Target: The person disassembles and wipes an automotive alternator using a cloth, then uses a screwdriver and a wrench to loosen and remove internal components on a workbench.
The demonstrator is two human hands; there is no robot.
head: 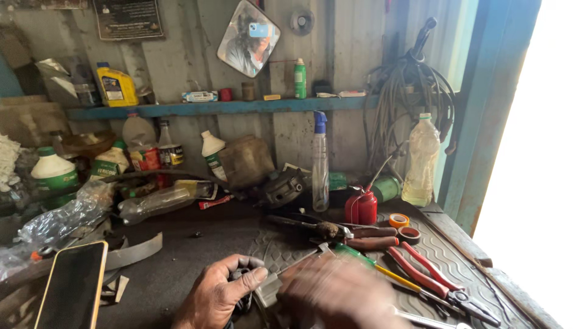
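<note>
— Black rubber, or something like it: from the head view, what does the left hand [220, 292] have?

— Its fingers curl shut around a small dark part [239, 281], low on the grey ribbed mat [463, 268].

— And the right hand [341, 295]?

— Blurred; whether its fingers are open or closed cannot be told. It lies over a pale metal piece [271, 287] just beside the dark part.

— How far along is the work?

— Judging by that, mid-way: the part is in hand, nothing set aside. Red-handled pliers [436, 277] and a green-handled screwdriver [365, 261] lie untouched nearby.
</note>
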